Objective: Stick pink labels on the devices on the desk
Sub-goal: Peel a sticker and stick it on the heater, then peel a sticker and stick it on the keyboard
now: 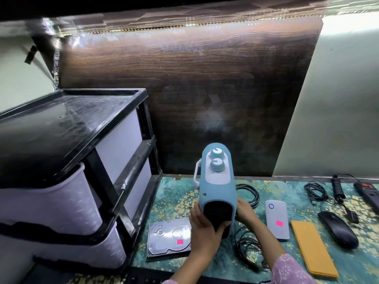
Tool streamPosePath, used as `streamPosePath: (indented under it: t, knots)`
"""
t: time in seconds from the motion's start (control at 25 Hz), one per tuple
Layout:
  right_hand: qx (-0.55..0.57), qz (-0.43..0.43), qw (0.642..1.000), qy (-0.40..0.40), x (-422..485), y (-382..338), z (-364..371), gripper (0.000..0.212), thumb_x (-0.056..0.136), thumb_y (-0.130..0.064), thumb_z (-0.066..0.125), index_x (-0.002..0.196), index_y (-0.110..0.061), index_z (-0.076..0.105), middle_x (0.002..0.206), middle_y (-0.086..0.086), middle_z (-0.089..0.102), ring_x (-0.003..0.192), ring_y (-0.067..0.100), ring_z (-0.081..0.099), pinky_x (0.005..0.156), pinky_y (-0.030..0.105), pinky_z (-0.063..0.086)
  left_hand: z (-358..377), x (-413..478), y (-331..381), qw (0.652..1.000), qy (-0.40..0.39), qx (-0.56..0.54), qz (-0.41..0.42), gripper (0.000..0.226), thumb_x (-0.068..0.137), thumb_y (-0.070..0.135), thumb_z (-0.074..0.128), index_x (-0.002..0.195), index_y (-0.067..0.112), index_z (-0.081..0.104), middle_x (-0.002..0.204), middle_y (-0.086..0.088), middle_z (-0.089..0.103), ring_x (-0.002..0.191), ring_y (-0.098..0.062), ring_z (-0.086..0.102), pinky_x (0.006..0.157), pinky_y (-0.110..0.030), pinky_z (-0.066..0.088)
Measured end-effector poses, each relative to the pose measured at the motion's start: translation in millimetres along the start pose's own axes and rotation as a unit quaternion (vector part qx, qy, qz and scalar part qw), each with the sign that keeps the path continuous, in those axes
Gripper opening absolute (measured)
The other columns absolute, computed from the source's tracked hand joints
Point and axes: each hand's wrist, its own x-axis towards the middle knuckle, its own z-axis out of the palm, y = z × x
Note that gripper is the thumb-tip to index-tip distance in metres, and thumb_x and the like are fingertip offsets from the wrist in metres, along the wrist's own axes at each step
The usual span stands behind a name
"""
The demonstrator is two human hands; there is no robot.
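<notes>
Grasping the blue two-knob device (pixel 217 189) between my left hand (pixel 202 229) and right hand (pixel 247 212); labelled hard drive (pixel 167 235) lies just beside the left.

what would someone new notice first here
The blue two-dial heater, held at mid-desk by the left hand and right hand. Then a pink label on the hard drive at its left, another on the white power bank at its right. A black drawer unit fills the left side.
</notes>
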Motion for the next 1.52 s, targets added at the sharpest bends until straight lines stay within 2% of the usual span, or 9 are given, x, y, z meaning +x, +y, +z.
streamPosePath:
  t: [0.08, 0.2, 0.32, 0.48, 0.72, 1.0, 1.16, 1.36, 1.52]
  knots:
    - [0.013, -0.016, 0.999, 0.034, -13, 4, -2, 0.021, 0.092, -0.015, 0.047, 0.105, -0.008, 0.061, 0.088, 0.006, 0.062, 0.068, 0.009, 0.055, 0.053, 0.017, 0.046, -10, -7, 2, 0.999, 0.027, 0.029, -0.024, 0.109, 0.055, 0.086, 0.035, 0.136, 0.019, 0.007, 0.135, -0.012, 0.031, 0.125, -0.03, 0.04, 0.101, -0.038, 0.043]
    - [0.02, -0.059, 0.994, 0.094, -55, 15, -10, 0.018, 0.089, -0.012, 0.051, 0.103, -0.01, 0.062, 0.09, 0.005, 0.065, 0.08, 0.017, 0.061, 0.063, 0.028, 0.051, -5, -33, 3, 0.988, 0.149, 0.024, 0.022, 0.053, 0.075, 0.046, 0.051, 0.117, 0.016, 0.036, 0.108, -0.011, 0.049, 0.098, -0.028, 0.054, 0.083, -0.035, 0.051]
    - [-0.026, -0.117, 0.984, 0.131, -104, 22, -29, 0.014, 0.087, -0.01, 0.055, 0.092, -0.02, 0.063, 0.089, 0.0, 0.066, 0.084, 0.012, 0.06, 0.07, 0.029, 0.049, 21, -67, 18, 0.991, 0.098, -0.037, 0.087, 0.042, 0.066, 0.028, 0.056, 0.104, 0.025, 0.039, 0.099, 0.001, 0.046, 0.094, -0.012, 0.042, 0.085, -0.017, 0.033]
    - [-0.019, -0.114, 0.977, 0.18, -142, 35, -73, 0.02, 0.086, -0.01, 0.057, 0.084, -0.029, 0.063, 0.086, 0.0, 0.069, 0.083, 0.017, 0.063, 0.069, 0.034, 0.051, 51, -86, 47, 0.986, -0.102, -0.065, 0.118, 0.037, 0.069, 0.026, 0.048, 0.104, 0.031, 0.037, 0.102, 0.006, 0.042, 0.102, -0.008, 0.042, 0.087, -0.014, 0.031]
    - [0.029, -0.055, 0.956, 0.288, -193, 64, -167, 0.013, 0.088, -0.013, 0.055, 0.09, -0.024, 0.061, 0.091, 0.006, 0.066, 0.087, 0.021, 0.063, 0.076, 0.041, 0.052, 93, -98, 101, 0.977, -0.177, -0.077, 0.085, 0.028, 0.085, 0.015, 0.052, 0.105, 0.024, 0.035, 0.108, 0.0, 0.041, 0.103, -0.017, 0.044, 0.083, -0.022, 0.034]
    - [-0.001, -0.017, 0.919, 0.394, -246, 103, -301, 0.014, 0.087, -0.009, 0.056, 0.099, -0.012, 0.062, 0.098, 0.016, 0.065, 0.09, 0.031, 0.06, 0.078, 0.043, 0.05, 151, -139, 172, 0.967, -0.216, -0.094, 0.097, 0.041, 0.091, 0.012, 0.047, 0.131, 0.017, 0.036, 0.127, 0.005, 0.039, 0.088, -0.004, 0.042, 0.078, -0.021, 0.032]
    - [-0.092, 0.062, 0.892, 0.439, -253, 134, -368, 0.024, 0.084, -0.01, 0.059, 0.108, -0.005, 0.061, 0.101, 0.018, 0.064, 0.086, 0.03, 0.057, 0.072, 0.034, 0.042, 189, -156, 201, 0.966, -0.234, -0.079, 0.083, 0.044, 0.09, 0.013, 0.048, 0.132, 0.016, 0.037, 0.14, -0.004, 0.039, 0.121, -0.02, 0.043, 0.098, -0.033, 0.038]
    - [-0.301, 0.227, 0.864, 0.333, -238, 172, -415, 0.058, 0.073, -0.036, 0.07, 0.121, -0.018, 0.044, 0.121, 0.018, 0.051, 0.11, 0.035, 0.049, 0.09, 0.039, 0.043, 230, -168, 220, 0.97, -0.223, -0.078, 0.066, 0.041, 0.089, 0.012, 0.049, 0.129, 0.016, 0.04, 0.136, -0.004, 0.042, 0.125, -0.019, 0.041, 0.102, -0.03, 0.035]
    - [-0.253, 0.258, 0.87, 0.335, -229, 180, -426, 0.063, 0.06, -0.031, 0.081, 0.11, -0.016, 0.046, 0.113, 0.019, 0.052, 0.102, 0.035, 0.052, 0.085, 0.04, 0.047, 253, -171, 229, 0.975, -0.201, -0.082, 0.045, 0.037, 0.088, 0.01, 0.051, 0.124, 0.015, 0.044, 0.121, -0.001, 0.046, 0.117, -0.018, 0.044, 0.093, -0.024, 0.035]
